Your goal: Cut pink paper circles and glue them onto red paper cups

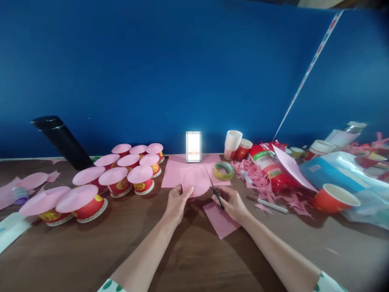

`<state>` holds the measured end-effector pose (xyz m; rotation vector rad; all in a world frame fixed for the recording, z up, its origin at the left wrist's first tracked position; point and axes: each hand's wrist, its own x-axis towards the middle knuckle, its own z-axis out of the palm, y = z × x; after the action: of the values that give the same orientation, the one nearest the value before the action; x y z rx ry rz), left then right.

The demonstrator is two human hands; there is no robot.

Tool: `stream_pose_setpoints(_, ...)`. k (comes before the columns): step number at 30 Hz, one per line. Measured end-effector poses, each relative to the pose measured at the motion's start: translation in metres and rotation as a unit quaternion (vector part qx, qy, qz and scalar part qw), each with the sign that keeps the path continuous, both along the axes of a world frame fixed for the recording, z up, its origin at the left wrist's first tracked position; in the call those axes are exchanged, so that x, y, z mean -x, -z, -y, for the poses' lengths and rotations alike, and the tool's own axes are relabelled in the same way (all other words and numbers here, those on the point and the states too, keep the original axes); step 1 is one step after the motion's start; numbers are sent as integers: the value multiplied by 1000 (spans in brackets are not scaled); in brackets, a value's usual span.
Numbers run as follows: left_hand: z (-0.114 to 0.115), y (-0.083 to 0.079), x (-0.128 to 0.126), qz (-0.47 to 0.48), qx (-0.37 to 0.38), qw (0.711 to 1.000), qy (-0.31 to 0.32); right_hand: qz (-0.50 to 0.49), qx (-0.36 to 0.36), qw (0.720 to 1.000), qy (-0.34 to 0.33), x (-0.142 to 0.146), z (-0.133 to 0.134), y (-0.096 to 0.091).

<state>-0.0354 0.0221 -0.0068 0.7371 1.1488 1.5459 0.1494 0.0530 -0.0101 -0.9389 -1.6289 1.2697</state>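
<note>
My left hand (179,199) pinches the lower left edge of a piece of pink paper (197,181) with a round outline on it, thumb on top. In my right hand (230,201) is a pair of scissors (215,190), its blades pointing up and away along the paper's right edge. Whether the blades touch the paper I cannot tell. Below the scissors a pink paper square (221,221) lies on the table. Behind the held piece are larger pink sheets (172,172), with a roll of tape (223,170) standing on their right side.
To the left stand several upturned red paper cups (142,185) topped with pink paper discs, and a black bottle (62,142). Right are pink scraps (258,184), a red packet (269,164), a marker (272,205), an orange cup (334,198) and white cups (233,141).
</note>
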Motion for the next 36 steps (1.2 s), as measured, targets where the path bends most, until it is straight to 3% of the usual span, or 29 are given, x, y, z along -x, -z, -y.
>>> stream_pose_setpoints(25, 0, 0, 1, -14, -3, 1000, 17, 16, -8, 1000, 11, 2, 2, -5)
stream_pose_setpoints(36, -1, 7, 1, -20, -27, 999, 41, 15, -46, 999, 24, 0, -2, -3)
